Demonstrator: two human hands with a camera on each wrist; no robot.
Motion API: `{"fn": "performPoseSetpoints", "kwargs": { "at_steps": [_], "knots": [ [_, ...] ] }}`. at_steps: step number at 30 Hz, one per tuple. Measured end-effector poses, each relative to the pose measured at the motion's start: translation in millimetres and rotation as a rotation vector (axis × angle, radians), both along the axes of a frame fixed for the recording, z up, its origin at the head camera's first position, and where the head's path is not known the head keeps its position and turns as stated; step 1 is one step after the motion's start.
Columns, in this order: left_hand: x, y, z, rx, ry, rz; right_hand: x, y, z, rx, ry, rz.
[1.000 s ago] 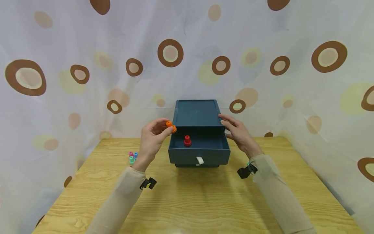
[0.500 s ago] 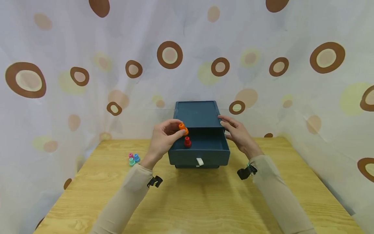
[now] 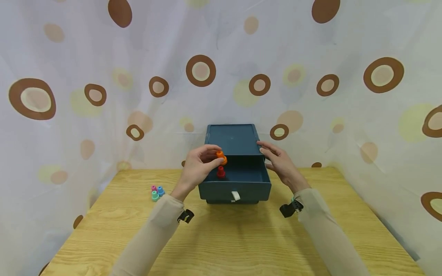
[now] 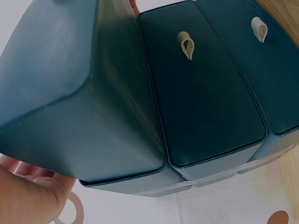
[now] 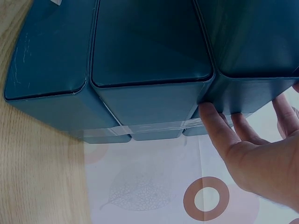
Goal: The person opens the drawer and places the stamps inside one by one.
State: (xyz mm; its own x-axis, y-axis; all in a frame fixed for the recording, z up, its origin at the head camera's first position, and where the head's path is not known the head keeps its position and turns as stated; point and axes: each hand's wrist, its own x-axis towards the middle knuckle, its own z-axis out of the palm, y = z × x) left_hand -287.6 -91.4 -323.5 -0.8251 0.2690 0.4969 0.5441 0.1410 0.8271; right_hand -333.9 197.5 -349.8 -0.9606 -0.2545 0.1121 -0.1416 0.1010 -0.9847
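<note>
Head view: your left hand (image 3: 198, 165) pinches the orange peg (image 3: 221, 157) between thumb and fingertips, holding it over the open top drawer (image 3: 235, 177) of the blue drawer box (image 3: 232, 135). The red peg (image 3: 221, 171) stands upright on the drawer floor, directly below and just beside the orange one, so the drawer lies straight down from that hand. The orange peg's axis looks roughly upright, slightly tilted. Your right hand (image 3: 277, 161) lies with straight fingers flat against the box's right side, gripping nothing. The left hand is clearly the nearer to both pegs. Three small pegs (image 3: 156, 191) sit well apart on the table (image 3: 221, 237), to the left.

Left wrist view: only the box's wall and two drawer fronts with pull tabs (image 4: 186, 45); no peg visible, so you can't confirm the grip here.

Right wrist view: fingers (image 5: 216, 126) extended, tips touching the box's wall. That contact is clearer here than from the head.
</note>
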Motion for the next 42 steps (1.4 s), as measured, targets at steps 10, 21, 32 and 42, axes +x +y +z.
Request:
{"fn": "performPoseSetpoints", "kwargs": {
  "at_steps": [10,21,32,42],
  "knots": [
    [-6.2,5.4,7.3,-0.181,-0.012,-0.023,-0.6,0.0,-1.0,-0.004,-0.002,0.004],
    [-12.9,14.9,14.6,-0.397,0.003,-0.031,-1.0,-0.5,0.2,-0.013,-0.014,0.004],
    [-17.7,24.3,22.5,-0.580,-0.040,-0.037,-1.3,-0.7,0.2,-0.020,-0.025,0.006],
    [-19.2,27.0,21.5,-0.585,-0.082,-0.012,-0.9,-1.0,0.7,-0.017,-0.020,0.009]
  ]
}}
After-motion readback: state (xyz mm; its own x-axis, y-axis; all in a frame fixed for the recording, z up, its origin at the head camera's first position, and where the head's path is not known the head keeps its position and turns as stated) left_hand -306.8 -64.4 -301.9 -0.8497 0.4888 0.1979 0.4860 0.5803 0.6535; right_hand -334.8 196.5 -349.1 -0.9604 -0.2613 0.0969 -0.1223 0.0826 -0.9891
